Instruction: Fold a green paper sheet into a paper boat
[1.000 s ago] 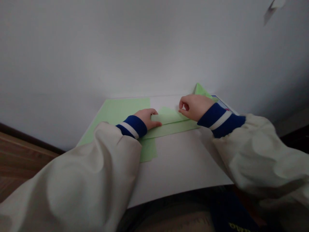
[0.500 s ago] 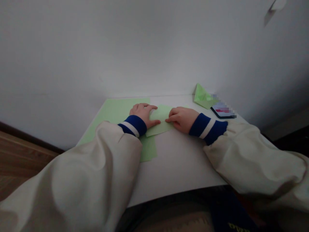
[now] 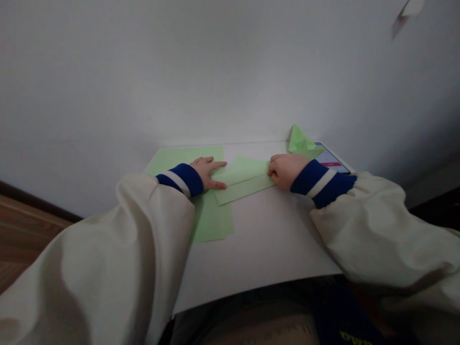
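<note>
A folded light-green sheet of paper (image 3: 244,179) lies on the white table (image 3: 266,244). My left hand (image 3: 208,171) rests flat on its left end, fingers stretched out. At the sheet's right end my right hand (image 3: 285,170) is curled, its fingers pressed down on the paper's edge. Under my left arm lies a stack of flat green sheets (image 3: 212,218).
A finished green paper figure (image 3: 302,142) stands at the table's far right by the white wall. A phone (image 3: 332,160) with a lit screen lies beside it. Wooden floor shows at the left.
My right hand slid right along the folded sheet, from its middle to its right end. My left hand shifted slightly left and flattened.
</note>
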Demonstrator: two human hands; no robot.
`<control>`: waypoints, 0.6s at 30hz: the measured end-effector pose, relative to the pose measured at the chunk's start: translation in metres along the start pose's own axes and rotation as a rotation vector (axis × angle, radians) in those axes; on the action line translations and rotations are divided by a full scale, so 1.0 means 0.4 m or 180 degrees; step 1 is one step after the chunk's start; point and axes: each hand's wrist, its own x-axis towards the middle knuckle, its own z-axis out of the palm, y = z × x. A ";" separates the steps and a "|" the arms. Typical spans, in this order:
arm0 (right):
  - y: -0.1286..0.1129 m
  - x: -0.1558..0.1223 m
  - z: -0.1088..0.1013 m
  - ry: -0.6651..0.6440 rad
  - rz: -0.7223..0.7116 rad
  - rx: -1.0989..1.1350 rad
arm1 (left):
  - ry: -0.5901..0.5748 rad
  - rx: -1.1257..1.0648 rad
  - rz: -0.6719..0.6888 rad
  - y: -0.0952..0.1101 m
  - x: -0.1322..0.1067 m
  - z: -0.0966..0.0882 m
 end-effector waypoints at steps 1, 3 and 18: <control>0.002 -0.001 0.001 -0.0008 0.0094 -0.0044 | -0.0050 -0.0009 0.0019 -0.002 -0.001 -0.002; 0.008 -0.002 0.007 0.0025 0.0238 -0.0137 | -0.0143 -0.0014 0.0069 -0.006 -0.003 -0.005; 0.025 -0.003 0.024 0.0072 0.0748 -0.0483 | -0.0406 -0.0199 0.0307 -0.016 -0.007 -0.022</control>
